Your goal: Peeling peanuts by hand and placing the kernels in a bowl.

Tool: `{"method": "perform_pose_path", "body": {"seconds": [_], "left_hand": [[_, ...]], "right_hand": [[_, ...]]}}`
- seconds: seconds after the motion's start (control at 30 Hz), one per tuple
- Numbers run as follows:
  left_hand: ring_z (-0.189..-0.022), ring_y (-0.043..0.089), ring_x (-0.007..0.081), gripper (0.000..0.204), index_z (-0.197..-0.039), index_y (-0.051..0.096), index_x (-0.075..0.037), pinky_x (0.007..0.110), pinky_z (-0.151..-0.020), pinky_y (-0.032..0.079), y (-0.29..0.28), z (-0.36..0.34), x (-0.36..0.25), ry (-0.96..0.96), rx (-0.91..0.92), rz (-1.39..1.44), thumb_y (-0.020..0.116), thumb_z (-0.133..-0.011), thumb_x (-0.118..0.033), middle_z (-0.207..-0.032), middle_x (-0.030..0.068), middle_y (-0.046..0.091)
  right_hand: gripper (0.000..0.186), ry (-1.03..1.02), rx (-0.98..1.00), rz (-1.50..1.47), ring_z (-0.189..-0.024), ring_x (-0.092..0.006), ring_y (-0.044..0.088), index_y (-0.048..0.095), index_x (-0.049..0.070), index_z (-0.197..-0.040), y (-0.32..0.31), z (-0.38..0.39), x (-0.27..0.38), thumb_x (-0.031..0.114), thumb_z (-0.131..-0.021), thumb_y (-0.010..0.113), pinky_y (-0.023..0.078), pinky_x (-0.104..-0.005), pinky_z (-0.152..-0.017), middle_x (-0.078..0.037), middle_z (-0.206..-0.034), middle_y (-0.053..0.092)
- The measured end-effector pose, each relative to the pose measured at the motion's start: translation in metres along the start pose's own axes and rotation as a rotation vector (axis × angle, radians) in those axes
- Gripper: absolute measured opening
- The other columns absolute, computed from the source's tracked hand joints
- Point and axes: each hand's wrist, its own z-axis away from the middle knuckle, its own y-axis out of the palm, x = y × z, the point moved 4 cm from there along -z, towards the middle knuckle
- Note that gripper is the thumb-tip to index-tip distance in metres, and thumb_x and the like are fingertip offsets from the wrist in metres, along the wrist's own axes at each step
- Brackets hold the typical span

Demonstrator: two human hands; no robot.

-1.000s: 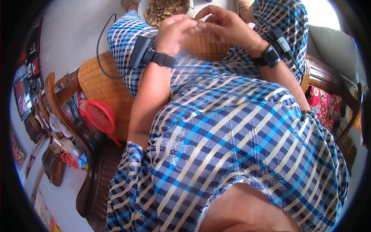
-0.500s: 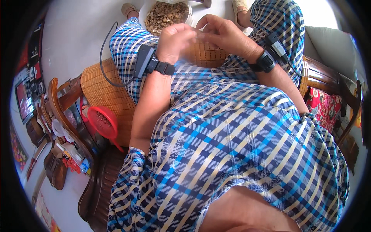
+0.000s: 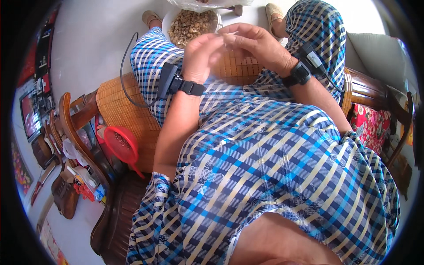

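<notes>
My left hand [image 3: 203, 57] and my right hand [image 3: 258, 44] meet at the fingertips above my lap. Both are closed in a pinch, the left one slightly blurred. A tiny whitish sliver [image 3: 232, 34] shows between the fingertips, at the right thumb and forefinger; its kind is too small to tell. Just beyond the hands, a white basin [image 3: 218, 23] on the floor holds a heap of brown, shell-like pieces [image 3: 187, 27].
A clear plastic bag [image 3: 198, 5] hangs over the basin's far side. On the woven bench mat [image 3: 121, 104] at my left rests a red plastic strainer [image 3: 128, 152] with small brown bits. A wooden armrest [image 3: 70, 123] stands left of it; a floral red cloth [image 3: 370, 126] lies at right.
Both hands have shifted slightly nearer to me, still together at the fingertips. The view has tilted a little, so the plastic bag shows at the top. The whitish sliver is now clearer.
</notes>
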Motion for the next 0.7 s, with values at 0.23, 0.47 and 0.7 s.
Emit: {"method": "perform_pose_path", "body": {"seconds": [0.23, 0.47, 0.7], "left_hand": [[-0.065, 0.054, 0.0037, 0.017, -0.097, 0.064, -0.001, 0.017, -0.056, 0.040, 0.012, 0.004, -0.012, 0.096, 0.020, -0.197, 0.061, -0.081, -0.009, -0.080, 0.0018, 0.065], [-0.069, 0.056, 0.0034, 0.020, -0.097, 0.063, 0.003, 0.018, -0.056, 0.041, 0.013, -0.009, -0.004, 0.227, -0.145, -0.283, 0.058, -0.080, -0.006, -0.081, 0.0028, 0.065], [-0.055, 0.046, 0.0021, 0.012, -0.091, 0.062, -0.001, 0.015, -0.047, 0.032, 0.008, -0.002, -0.003, -0.004, -0.138, 0.146, 0.060, -0.080, -0.004, -0.076, 0.0011, 0.061]], "right_hand": [[0.027, 0.081, -0.021, -0.129, -0.062, -0.0042, 0.049, 0.057, 0.009, -0.113, 0.003, -0.002, 0.003, 0.028, -0.094, 0.057, 0.042, -0.0191, -0.054, 0.003, -0.073, 0.054], [0.020, -0.161, -0.337, 0.223, -0.065, -0.0079, 0.057, 0.059, 0.006, -0.104, 0.009, -0.009, 0.000, 0.022, -0.092, 0.059, 0.045, -0.0227, -0.054, 0.000, -0.075, 0.059], [0.023, -0.070, -0.249, -0.125, -0.053, -0.0049, 0.041, 0.056, 0.005, -0.110, 0.009, -0.009, 0.007, 0.023, -0.098, 0.047, 0.036, -0.0201, -0.047, 0.002, -0.063, 0.045]]}}
